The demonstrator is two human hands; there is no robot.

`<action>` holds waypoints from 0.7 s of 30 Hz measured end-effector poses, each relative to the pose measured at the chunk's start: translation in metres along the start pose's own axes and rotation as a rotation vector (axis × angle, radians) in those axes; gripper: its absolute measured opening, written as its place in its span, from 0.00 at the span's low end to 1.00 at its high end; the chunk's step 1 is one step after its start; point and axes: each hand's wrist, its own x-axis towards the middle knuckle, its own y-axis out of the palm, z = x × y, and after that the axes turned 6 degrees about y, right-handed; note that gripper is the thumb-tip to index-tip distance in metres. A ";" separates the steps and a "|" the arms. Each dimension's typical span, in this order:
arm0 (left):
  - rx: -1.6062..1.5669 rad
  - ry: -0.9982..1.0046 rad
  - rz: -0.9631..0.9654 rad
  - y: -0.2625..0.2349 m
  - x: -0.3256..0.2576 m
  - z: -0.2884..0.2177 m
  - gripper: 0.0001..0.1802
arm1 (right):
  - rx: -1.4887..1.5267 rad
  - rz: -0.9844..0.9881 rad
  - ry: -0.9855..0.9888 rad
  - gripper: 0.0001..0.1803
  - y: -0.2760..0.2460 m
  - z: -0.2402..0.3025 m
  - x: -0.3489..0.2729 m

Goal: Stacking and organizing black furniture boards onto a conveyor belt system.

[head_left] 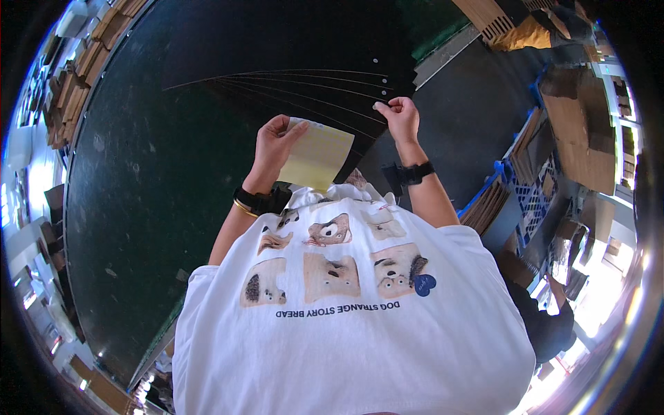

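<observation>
Our left hand (277,144) grips a yellow sheet (319,155) by its upper left corner, thumb on top, and our right hand (402,123) pinches a small whitish piece (377,106) between thumb and fingertips. The yellow sheet hangs in front of our chest, tilted, its lower edge close to our shirt; faint lines run across it. The whitish piece is just beside the right ends of some dark sheets (290,52), whose edges spread like a fan; we cannot tell whether it touches them. Near those ends sit a few small pale dots (384,81), set roughly in a row.

The dark sheets lie on a dark green tabletop (117,180), which reaches far off to our left and carries a few pale scuffs. We wear a black band (266,201) on the left wrist, with a thin gold-coloured bracelet (243,209) beside it, another black wristband (417,173) on the right, and a white shirt (346,356) printed with pictures. To our right, past a stretch of grey floor (453,90), stand stacked cardboard (484,204) and a large brown carton (574,121). Farther down that side we see a person in dark clothing (550,325). More cardboard lines the far left edge.
</observation>
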 end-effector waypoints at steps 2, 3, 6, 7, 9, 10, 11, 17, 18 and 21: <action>-0.016 0.028 0.003 0.000 0.000 -0.002 0.09 | 0.293 0.075 0.044 0.14 -0.005 0.005 -0.003; 0.019 0.066 0.031 -0.002 0.001 -0.001 0.09 | 0.358 0.156 -0.049 0.11 -0.009 0.016 -0.012; 0.041 0.125 0.079 -0.003 0.000 0.002 0.08 | 0.353 0.436 -0.225 0.09 -0.015 0.053 -0.041; 0.026 0.152 0.103 -0.002 0.000 0.002 0.07 | 0.286 0.453 -0.393 0.09 -0.015 0.061 -0.047; 0.025 0.149 0.108 0.000 -0.001 0.001 0.07 | 0.269 0.504 -0.404 0.09 -0.019 0.076 -0.055; 0.025 0.147 0.113 0.002 -0.001 0.000 0.08 | 0.251 0.556 -0.416 0.09 -0.019 0.080 -0.058; 0.027 0.147 0.114 0.002 -0.002 0.000 0.08 | 0.285 0.585 -0.372 0.09 -0.018 0.081 -0.060; 0.227 0.215 0.148 0.002 -0.003 0.002 0.08 | 0.252 0.620 -0.336 0.07 -0.017 0.078 -0.065; 0.235 0.179 0.108 0.004 -0.003 0.001 0.09 | 0.253 0.617 -0.334 0.07 -0.015 0.077 -0.066; 0.259 0.104 0.071 0.006 -0.004 0.006 0.10 | 0.269 0.606 -0.308 0.07 -0.007 0.066 -0.070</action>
